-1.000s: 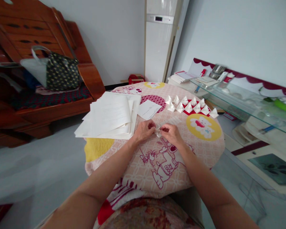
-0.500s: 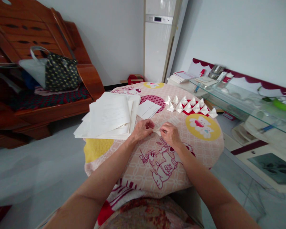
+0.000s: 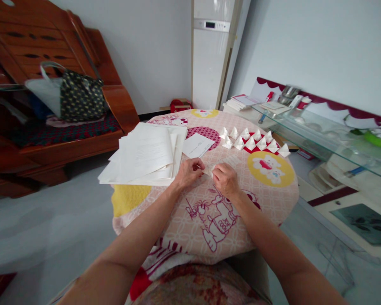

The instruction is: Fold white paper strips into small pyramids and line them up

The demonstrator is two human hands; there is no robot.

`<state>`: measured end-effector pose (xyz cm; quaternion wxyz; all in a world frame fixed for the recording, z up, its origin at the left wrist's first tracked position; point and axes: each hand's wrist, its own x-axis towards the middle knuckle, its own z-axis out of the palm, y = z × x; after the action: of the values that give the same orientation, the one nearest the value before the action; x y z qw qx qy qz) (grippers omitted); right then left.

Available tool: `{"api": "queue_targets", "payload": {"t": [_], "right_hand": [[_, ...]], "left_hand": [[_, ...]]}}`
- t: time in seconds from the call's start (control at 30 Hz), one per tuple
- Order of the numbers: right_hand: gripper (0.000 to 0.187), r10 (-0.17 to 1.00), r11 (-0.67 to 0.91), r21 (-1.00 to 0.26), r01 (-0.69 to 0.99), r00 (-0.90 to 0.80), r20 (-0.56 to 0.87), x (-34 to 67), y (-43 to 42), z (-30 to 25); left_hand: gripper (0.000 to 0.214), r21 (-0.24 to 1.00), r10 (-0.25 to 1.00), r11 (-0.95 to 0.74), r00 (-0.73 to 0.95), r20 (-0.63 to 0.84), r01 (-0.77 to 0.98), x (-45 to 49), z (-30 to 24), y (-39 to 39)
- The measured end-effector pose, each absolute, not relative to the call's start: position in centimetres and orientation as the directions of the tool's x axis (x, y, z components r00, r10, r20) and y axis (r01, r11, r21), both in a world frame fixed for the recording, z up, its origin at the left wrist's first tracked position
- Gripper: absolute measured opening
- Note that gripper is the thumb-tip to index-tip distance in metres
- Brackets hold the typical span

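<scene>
Between my hands is a small folded piece of white paper (image 3: 208,170), mostly covered by my fingers. My left hand (image 3: 190,173) pinches its left side, thumb and forefinger pressed together. On the other side my right hand (image 3: 225,179) closes its fingers on the paper's right edge. Left of them lies a stack of white sheets (image 3: 146,154), some with faint print. A single printed sheet (image 3: 197,145) rests just beyond my left hand. Several small folded paper shapes with pointed tops (image 3: 250,143) stand in two rows at the table's far right.
A patterned pink cloth (image 3: 184,224) covers the round table. To the right, a glass shelf (image 3: 324,135) holds papers, cups and a metal pot. A wooden bench (image 3: 92,148) with a dark patterned bag (image 3: 82,95) stands left. Behind is a tall white cabinet-like unit (image 3: 211,63).
My right hand has turned slightly and its fingers have curled in more over the folded paper, so less of it shows. My left hand has barely moved.
</scene>
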<state>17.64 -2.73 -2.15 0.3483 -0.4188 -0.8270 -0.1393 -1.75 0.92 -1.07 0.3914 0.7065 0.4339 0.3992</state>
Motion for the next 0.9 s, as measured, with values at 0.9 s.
{"api": "queue_targets", "payload": {"t": [0.9], "right_hand": [[0.027,0.633,0.618,-0.150,0.772,-0.375,0.677,17.2,-2.8,-2.4]], "left_hand": [[0.024,0.794,0.940,-0.340,0.204,0.273,0.503,-0.7,-0.7,0.0]]}}
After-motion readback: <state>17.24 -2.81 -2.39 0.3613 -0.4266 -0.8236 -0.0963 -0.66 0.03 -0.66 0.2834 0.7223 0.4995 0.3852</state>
